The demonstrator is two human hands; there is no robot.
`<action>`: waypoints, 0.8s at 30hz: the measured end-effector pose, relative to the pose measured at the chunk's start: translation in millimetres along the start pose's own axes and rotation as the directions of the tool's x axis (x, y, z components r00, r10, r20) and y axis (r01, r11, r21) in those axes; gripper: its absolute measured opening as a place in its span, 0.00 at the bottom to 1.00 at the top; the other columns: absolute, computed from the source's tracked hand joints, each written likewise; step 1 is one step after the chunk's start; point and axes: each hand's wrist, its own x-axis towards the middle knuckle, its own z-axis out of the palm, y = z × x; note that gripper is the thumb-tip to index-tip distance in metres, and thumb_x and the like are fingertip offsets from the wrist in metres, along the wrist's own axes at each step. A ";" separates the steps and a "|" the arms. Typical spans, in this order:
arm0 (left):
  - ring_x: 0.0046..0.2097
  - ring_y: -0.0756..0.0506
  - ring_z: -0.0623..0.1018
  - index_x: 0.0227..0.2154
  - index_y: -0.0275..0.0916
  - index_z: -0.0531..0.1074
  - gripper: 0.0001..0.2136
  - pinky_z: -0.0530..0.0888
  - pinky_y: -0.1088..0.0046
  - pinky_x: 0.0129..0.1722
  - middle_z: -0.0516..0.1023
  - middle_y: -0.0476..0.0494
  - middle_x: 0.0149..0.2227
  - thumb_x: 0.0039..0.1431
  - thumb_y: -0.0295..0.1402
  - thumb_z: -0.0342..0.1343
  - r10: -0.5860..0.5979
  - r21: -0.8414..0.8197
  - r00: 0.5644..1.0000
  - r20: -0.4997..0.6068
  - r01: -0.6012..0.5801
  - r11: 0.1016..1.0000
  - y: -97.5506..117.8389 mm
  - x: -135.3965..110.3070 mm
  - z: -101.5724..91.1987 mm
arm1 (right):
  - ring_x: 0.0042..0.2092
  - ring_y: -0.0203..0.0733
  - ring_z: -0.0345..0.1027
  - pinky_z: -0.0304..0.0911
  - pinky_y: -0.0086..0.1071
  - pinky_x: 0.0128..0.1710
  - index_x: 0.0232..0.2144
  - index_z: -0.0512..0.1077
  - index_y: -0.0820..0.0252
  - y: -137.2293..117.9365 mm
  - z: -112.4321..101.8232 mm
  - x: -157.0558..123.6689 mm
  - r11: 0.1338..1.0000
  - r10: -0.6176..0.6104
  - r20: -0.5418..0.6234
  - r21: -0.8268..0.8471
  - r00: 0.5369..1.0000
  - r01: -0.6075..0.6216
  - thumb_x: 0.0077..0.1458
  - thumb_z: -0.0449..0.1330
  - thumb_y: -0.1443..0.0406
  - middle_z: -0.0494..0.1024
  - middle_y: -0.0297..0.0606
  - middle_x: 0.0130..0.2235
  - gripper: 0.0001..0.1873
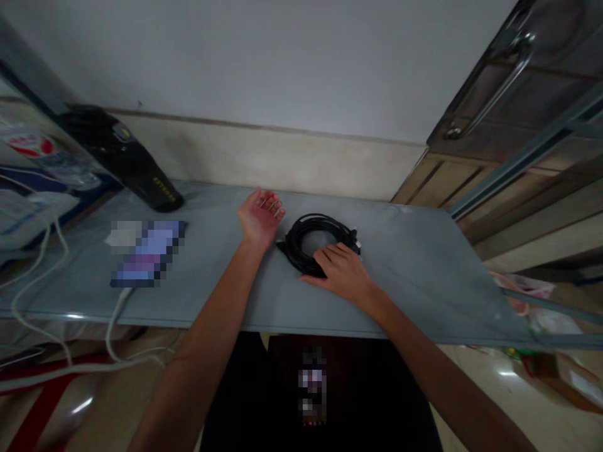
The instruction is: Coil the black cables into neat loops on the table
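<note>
A coiled black cable [296, 242] lies on the grey tabletop, with a connector end poking out on its left and another on its right. Over the near right side of the coil is my right hand [340, 269], its fingers curled onto the loops and its thumb along the near edge. Just left of the coil, my left hand [260, 218] rests palm up, fingers loosely bent and apart, holding nothing.
A phone with a blurred screen [149, 254] lies on the grey table [409, 282] at left, a white cable [113, 323] running from it. Behind it stand a black cylindrical device [136, 166] and a plastic bottle [51, 154]. A metal-handled door [494, 94] is at right.
</note>
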 end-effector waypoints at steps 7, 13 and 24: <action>0.34 0.46 0.82 0.36 0.42 0.80 0.11 0.77 0.71 0.36 0.83 0.45 0.35 0.72 0.42 0.64 0.020 -0.001 1.000 -0.019 -0.020 1.000 1.9 -3.2 -1.4 | 0.44 0.53 0.80 0.66 0.43 0.49 0.41 0.80 0.57 20.2 8.6 9.4 0.999 0.029 -0.004 -0.034 1.000 -0.030 0.73 0.64 0.37 0.87 0.46 0.40 0.29; 0.33 0.47 0.81 0.35 0.41 0.79 0.11 0.77 0.71 0.35 0.82 0.45 0.36 0.71 0.41 0.65 0.005 -0.005 1.000 -0.009 -0.005 1.000 0.0 -2.5 -0.5 | 0.46 0.54 0.81 0.66 0.43 0.51 0.43 0.79 0.58 28.5 17.3 19.9 0.996 0.084 -0.009 -0.019 0.996 -0.084 0.72 0.63 0.35 0.87 0.47 0.42 0.32; 0.33 0.46 0.81 0.35 0.42 0.80 0.12 0.76 0.70 0.35 0.83 0.45 0.36 0.69 0.44 0.65 0.016 0.024 1.000 -0.009 -0.016 1.000 -5.9 4.4 -2.1 | 0.44 0.50 0.81 0.66 0.41 0.49 0.40 0.77 0.55 35.4 3.0 24.2 0.956 0.207 -0.079 0.226 0.975 -0.185 0.86 0.45 0.48 0.88 0.45 0.42 0.30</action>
